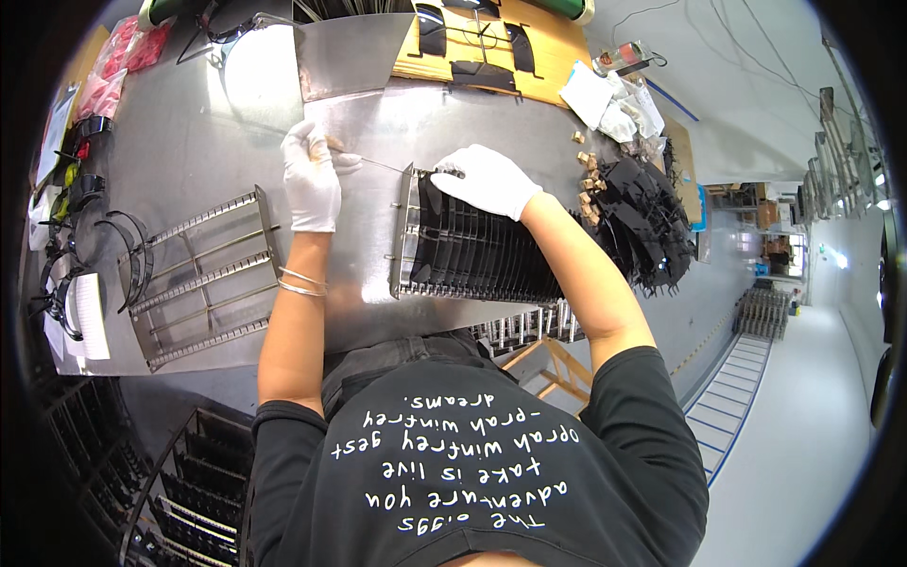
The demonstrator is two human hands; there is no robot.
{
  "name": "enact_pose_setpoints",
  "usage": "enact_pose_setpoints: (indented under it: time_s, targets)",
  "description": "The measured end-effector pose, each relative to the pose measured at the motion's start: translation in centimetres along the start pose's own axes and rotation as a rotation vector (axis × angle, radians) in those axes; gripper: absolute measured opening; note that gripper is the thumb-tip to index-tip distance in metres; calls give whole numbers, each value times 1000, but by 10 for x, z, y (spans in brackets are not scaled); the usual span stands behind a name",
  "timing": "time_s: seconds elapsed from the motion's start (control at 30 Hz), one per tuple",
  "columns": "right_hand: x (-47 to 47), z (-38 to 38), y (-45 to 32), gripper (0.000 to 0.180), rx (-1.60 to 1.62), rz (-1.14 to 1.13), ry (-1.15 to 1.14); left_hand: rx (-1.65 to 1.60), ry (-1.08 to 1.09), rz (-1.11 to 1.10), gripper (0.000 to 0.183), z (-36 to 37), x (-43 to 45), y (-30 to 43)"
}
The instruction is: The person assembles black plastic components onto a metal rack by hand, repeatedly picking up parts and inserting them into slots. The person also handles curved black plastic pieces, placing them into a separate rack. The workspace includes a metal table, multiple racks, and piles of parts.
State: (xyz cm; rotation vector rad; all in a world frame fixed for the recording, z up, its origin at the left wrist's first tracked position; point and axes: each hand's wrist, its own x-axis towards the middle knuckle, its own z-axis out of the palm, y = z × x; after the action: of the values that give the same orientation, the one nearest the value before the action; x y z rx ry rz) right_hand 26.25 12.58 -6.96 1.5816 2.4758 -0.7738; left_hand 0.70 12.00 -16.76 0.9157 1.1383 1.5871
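Note:
My left hand [312, 181], in a white glove, holds a thin metal hand tool [379, 164] whose tip reaches the far left corner of a slotted metal rack [404, 244]. Many curved black sheet pieces [468, 248] stand side by side in that rack. My right hand [489, 181], gloved too, rests at the rack's far edge with its fingers bent over the tops of the pieces. What lies under those fingers is hidden. Left of my left arm lies a second slotted metal rack [202, 308], with curved black strips [145, 259] at its left end.
A metal table [212, 159] carries everything. Small tan blocks [587, 186] and a heap of black sheet pieces [645, 220] lie right. Behind stands a yellow-brown board [545, 60] with black parts. Bags of red items [131, 49] lie far left; a wooden stool [560, 365] stands below.

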Motion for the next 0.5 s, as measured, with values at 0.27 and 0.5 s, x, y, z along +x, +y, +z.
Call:
enact_pose_setpoints:
  time_s: [0.27, 0.5]
  targets:
    - [1, 1, 2, 48, 28, 5, -8, -71, 160, -235, 25, -3, 22, -21]
    - [2, 2, 3, 56, 44, 8, -18, 75, 98, -530, 25, 10, -7, -50]
